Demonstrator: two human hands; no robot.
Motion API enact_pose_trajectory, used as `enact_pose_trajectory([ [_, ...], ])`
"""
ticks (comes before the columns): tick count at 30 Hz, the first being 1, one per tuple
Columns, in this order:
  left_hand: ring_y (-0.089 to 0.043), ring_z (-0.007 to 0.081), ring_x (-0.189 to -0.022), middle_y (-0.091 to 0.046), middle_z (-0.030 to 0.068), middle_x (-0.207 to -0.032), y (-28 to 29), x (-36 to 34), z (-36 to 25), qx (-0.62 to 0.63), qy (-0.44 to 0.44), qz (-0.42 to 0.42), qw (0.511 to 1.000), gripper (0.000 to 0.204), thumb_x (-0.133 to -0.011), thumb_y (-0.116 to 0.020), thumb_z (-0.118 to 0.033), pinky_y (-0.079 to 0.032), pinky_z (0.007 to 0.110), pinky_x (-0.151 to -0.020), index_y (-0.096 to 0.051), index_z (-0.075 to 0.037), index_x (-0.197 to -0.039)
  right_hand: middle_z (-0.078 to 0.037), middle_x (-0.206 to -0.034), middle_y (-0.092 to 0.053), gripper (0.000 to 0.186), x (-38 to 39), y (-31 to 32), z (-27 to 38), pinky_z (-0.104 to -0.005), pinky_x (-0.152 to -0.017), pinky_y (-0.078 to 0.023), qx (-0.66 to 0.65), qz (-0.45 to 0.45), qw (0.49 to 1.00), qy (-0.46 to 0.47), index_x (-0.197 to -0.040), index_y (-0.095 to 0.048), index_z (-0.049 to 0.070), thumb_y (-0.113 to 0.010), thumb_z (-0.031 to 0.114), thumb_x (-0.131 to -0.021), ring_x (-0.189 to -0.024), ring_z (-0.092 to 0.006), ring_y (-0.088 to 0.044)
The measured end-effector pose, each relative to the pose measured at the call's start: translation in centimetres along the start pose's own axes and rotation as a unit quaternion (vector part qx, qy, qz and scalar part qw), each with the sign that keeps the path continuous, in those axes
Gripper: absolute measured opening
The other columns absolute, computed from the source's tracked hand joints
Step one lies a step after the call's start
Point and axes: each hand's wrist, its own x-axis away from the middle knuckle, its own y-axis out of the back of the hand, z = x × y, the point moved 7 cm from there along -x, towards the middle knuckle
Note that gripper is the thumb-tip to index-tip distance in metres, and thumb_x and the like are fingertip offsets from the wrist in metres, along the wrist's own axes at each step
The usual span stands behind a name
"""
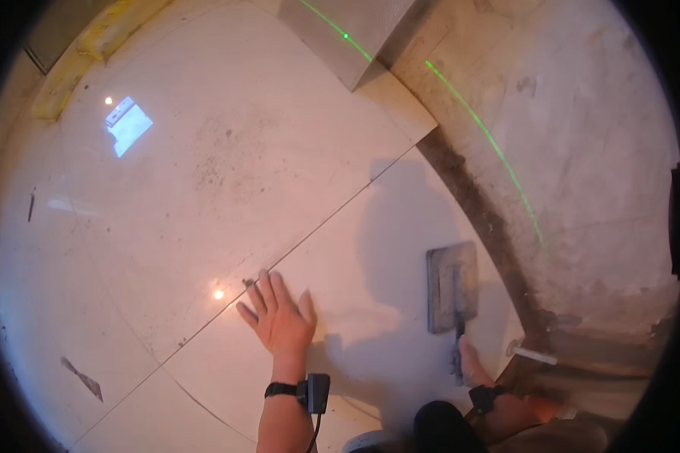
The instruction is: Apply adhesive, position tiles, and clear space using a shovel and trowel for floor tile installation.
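Right hand grips a grey rectangular float; left hand lies spread; lopsided pressing could tilt the glossy white tile.

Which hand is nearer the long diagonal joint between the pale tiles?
Left. The left hand lies spread, reaching the joint; the right hand is farther off, its grip on the rectangular tool.
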Motion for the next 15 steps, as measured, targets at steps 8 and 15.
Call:
enact_pose_trajectory([
  [8, -0.025, 0.0382, -0.137, -0.037, 0.0144, -0.145, -1.7, 1.6, 2.8, -0.065, 0.017, 0.008, 0.998, 0.066, -0.082, -0.055, -0.041, -0.008, 0.060, -0.110, -0.045, -0.001, -0.133, -0.003, -0.062, -0.048, 0.045, 3.2, -6.7, 10.2, -0.0353, -0.051, -0.042, 0.059, -0.006, 0.987, 0.148, -0.075, -0.048, 0.007, -0.041, 0.045, -0.097, -0.055, -0.0162, -0.049],
  [15, -0.022, 0.0383, -0.139, -0.035, 0.0154, -0.147, -2.5, -0.2, 0.0, -0.037, 0.009, 0.020, 0.999, 0.064, -0.085, -0.053, -0.039, -0.011, 0.061, -0.109, -0.042, -0.003, -0.136, -0.015, -0.072, -0.058, 0.029, -1.7, -6.2, 10.6, -0.0443, -0.059, -0.041, 0.284, -0.035, 0.898, 0.334, -0.085, -0.054, -0.001, -0.048, 0.027, -0.093, -0.064, -0.0327, -0.054],
])
